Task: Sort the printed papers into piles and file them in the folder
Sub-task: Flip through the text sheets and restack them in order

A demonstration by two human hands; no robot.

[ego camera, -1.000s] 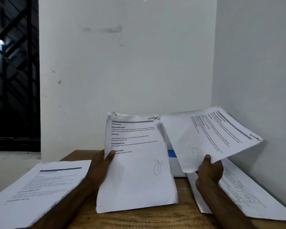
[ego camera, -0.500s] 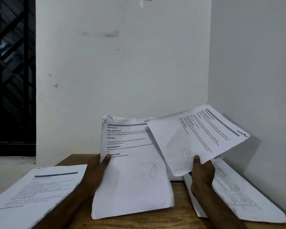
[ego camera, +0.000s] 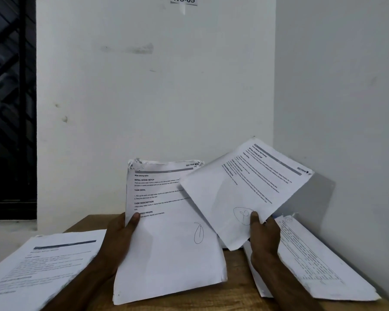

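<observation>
The left hand (ego camera: 119, 239), at lower centre of the frame, grips a thick stack of white printed papers (ego camera: 166, 248). Its thumb lies across the front page and its fingers are hidden behind. The stack stands nearly upright, its lower edge resting on or just above the brown wooden table (ego camera: 234, 297); which, I cannot tell. The right hand (ego camera: 264, 232), right of centre, pinches the lower edge of a single white printed sheet (ego camera: 245, 191), thumb beside a pen-drawn circled mark. The sheet is tilted to the right and overlaps the stack's upper right corner.

Two piles lie flat on the table: a left pile of printed pages (ego camera: 43, 265) in the lower left and a right pile of printed pages (ego camera: 319, 265) in the lower right, against the white wall. The folder is not plainly in view.

This looks like mid-sorting, with one sheet peeled off and awaiting its pile. To do the step well:
- Read the circled mark first, then lay the sheet face up on the matching pile.
- Square its edges with the pages beneath.
- Keep the left thumb firm so the stack does not fan or slump.
- Mind the stack's ragged top corners, which could catch on the next page.
</observation>
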